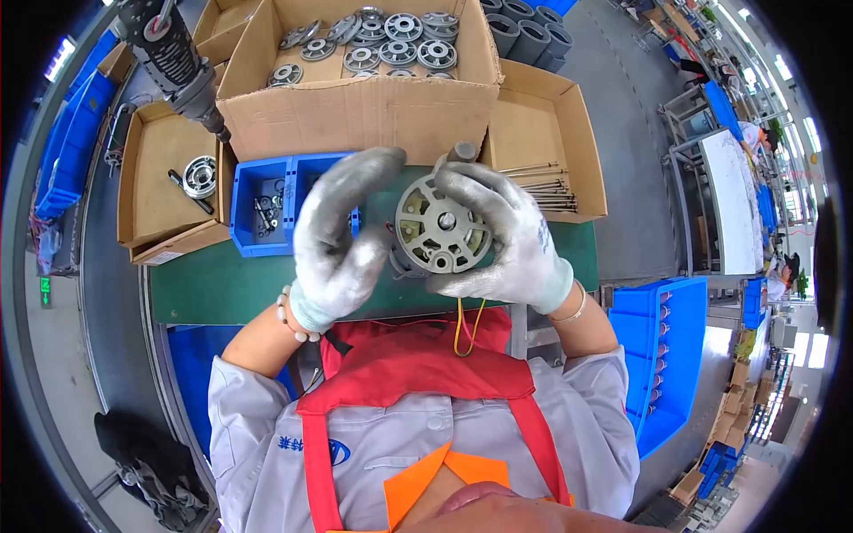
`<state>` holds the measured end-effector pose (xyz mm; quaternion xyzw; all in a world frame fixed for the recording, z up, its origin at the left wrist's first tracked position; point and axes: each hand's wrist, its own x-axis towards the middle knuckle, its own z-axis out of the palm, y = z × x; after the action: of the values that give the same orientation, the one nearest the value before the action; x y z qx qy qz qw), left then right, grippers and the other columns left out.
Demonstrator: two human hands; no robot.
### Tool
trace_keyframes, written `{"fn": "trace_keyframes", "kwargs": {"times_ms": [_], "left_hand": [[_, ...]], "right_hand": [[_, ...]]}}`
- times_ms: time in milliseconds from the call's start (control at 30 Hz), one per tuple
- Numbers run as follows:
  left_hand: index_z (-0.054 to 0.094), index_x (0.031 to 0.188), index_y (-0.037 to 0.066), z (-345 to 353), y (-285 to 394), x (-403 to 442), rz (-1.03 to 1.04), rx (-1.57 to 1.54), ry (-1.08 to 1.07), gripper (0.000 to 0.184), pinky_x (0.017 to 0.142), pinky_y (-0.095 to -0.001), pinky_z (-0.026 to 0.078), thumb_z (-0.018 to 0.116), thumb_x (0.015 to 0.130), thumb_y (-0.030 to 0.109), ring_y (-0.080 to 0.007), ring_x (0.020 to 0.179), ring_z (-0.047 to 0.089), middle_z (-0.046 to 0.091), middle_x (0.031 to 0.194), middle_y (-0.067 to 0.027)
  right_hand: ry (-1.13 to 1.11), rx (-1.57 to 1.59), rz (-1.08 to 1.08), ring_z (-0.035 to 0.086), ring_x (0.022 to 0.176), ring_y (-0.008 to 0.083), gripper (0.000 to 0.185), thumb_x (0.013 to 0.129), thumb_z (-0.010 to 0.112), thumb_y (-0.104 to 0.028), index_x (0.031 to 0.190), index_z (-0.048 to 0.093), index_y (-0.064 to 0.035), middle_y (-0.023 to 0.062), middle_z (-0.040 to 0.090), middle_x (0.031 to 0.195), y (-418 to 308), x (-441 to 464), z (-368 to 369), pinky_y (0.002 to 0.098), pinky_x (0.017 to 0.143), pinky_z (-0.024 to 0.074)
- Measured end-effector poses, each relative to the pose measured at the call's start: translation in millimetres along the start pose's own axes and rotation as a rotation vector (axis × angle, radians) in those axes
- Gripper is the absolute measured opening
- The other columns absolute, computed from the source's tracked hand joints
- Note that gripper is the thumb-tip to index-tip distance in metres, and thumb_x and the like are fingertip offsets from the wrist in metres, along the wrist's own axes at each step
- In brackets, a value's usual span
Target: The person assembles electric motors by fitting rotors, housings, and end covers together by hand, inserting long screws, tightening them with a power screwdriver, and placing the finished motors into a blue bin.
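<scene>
An electric motor (422, 233) with a round, slotted grey end cover stands over the green bench mat, its shaft end facing up. My right hand (524, 244), in a white glove with grey-coated fingers, wraps the motor's right side, thumb below and fingers over the top edge. Yellow and red wires (465, 333) hang from its underside. Just left of the motor, my left hand (336, 240), gloved alike, is curved with thumb and fingers apart and nothing between them. A grey cylindrical post (462, 152) rises behind the motor.
A cardboard box (355, 115) of round metal covers stands behind. Blue bins (260, 240) with small hardware sit at left, beside a carton (160, 213) holding a ring part. A power tool (173, 67) hangs upper left. Long bolts (546, 191) lie in the right carton.
</scene>
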<state>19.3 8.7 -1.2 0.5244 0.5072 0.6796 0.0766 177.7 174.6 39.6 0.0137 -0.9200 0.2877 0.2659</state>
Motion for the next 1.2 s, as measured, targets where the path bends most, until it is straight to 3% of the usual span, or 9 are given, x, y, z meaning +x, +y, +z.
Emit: {"fn": "trace_keyframes", "kwargs": {"times_ms": [133, 233, 400, 467, 533, 667, 800, 967, 1200], "left_hand": [[0.05, 0.136, -0.005, 25.9, -13.0, -2.4, 0.031, -0.057, -0.029, 0.06, 0.106, -0.0434, 0.041, 0.069, 0.089, 0.029, -0.0342, 0.126, 0.053, 0.053, 0.136, -0.0235], [0.057, 0.124, 0.001, 35.6, -26.8, -10.3, 0.049, -0.114, -0.025, 0.036, 0.106, -0.0428, 0.041, 0.061, 0.093, 0.018, -0.0337, 0.127, 0.051, 0.048, 0.14, -0.0242], [0.061, 0.118, 0.004, 40.2, -19.7, -7.0, -0.024, -0.128, 0.034, 0.031, 0.102, -0.0436, 0.045, 0.063, 0.093, 0.023, -0.0348, 0.123, 0.055, 0.054, 0.134, -0.0226], [0.062, 0.115, 0.003, 42.2, -17.4, -5.4, -0.041, -0.181, 0.065, 0.028, 0.101, -0.0437, 0.047, 0.061, 0.092, 0.019, -0.0354, 0.121, 0.057, 0.055, 0.134, -0.0228], [0.062, 0.115, 0.003, 44.4, -19.6, -8.0, -0.068, -0.269, 0.099, 0.027, 0.099, -0.0435, 0.048, 0.06, 0.092, 0.017, -0.0354, 0.119, 0.058, 0.056, 0.133, -0.0225], [0.061, 0.12, 0.004, 44.0, -26.2, -12.0, 0.038, -0.15, 0.062, 0.04, 0.103, -0.0423, 0.044, 0.061, 0.095, 0.034, -0.0309, 0.123, 0.055, 0.054, 0.135, -0.0211], [0.063, 0.118, 0.003, 36.2, -23.3, -5.8, -0.067, -0.132, 0.054, 0.039, 0.101, -0.0401, 0.046, 0.063, 0.093, 0.034, -0.0299, 0.121, 0.057, 0.057, 0.132, -0.0211], [0.063, 0.118, 0.003, 36.3, -26.9, -8.6, -0.003, -0.19, 0.056, 0.039, 0.103, -0.0405, 0.044, 0.058, 0.096, 0.035, -0.0297, 0.12, 0.056, 0.055, 0.134, -0.0226], [0.061, 0.12, 0.002, 38.6, -30.1, -11.6, -0.005, -0.182, 0.034, 0.033, 0.104, -0.0421, 0.043, 0.054, 0.098, 0.026, -0.0324, 0.122, 0.055, 0.052, 0.136, -0.0237]], "right_hand": [[0.051, -0.024, -0.007, 0.059, 0.113, 0.0378, 0.094, 0.051, 0.092, -0.036, 0.131, 0.055, -0.0057, 0.0178, 0.058, 0.126, 6.4, -8.8, 12.1, 0.0473, 0.096, 0.0484], [0.102, 0.014, -0.011, 0.059, 0.112, 0.0392, 0.095, 0.049, 0.093, -0.034, 0.131, 0.054, -0.006, 0.0179, 0.058, 0.126, 6.7, -10.8, 18.3, 0.0469, 0.094, 0.0497], [0.129, 0.158, 0.037, 0.058, 0.12, 0.0375, 0.095, 0.052, 0.094, -0.028, 0.133, 0.05, -0.0033, 0.02, 0.058, 0.127, 15.8, -23.1, 32.5, 0.0467, 0.102, 0.0477], [0.176, 0.5, 0.293, 0.057, 0.123, 0.0331, 0.091, 0.057, 0.095, -0.019, 0.134, 0.049, -0.0023, 0.0192, 0.056, 0.133, 6.0, -25.7, 42.2, 0.0425, 0.104, 0.0471], [0.14, 0.383, 0.339, 0.058, 0.122, 0.0327, 0.09, 0.059, 0.094, -0.02, 0.134, 0.048, -0.0011, 0.02, 0.056, 0.133, -2.3, -22.2, 38.3, 0.042, 0.103, 0.0477], [0.115, 0.153, 0.073, 0.055, 0.123, 0.0253, 0.098, 0.058, 0.094, -0.013, 0.139, 0.041, -0.0032, 0.0154, 0.052, 0.136, 8.1, -25.6, 42.9, 0.0389, 0.104, 0.046], [0.201, 0.197, 0.137, 0.061, 0.117, 0.0312, 0.098, 0.055, 0.097, -0.028, 0.135, 0.046, -0.0015, 0.0193, 0.058, 0.13, 9.0, -20.6, 44.5, 0.0394, 0.099, 0.0509], [0.269, 0.474, 0.213, 0.06, 0.119, 0.0311, 0.096, 0.056, 0.097, -0.028, 0.133, 0.047, -0.0025, 0.0179, 0.059, 0.126, 5.5, -24.8, 59.1, 0.0392, 0.099, 0.0505], [0.227, 0.365, 0.053, 0.056, 0.123, 0.0347, 0.102, 0.054, 0.096, -0.029, 0.138, 0.044, -0.001, 0.0204, 0.056, 0.13, 18.3, -27.0, 53.7, 0.0424, 0.103, 0.0457]]}}
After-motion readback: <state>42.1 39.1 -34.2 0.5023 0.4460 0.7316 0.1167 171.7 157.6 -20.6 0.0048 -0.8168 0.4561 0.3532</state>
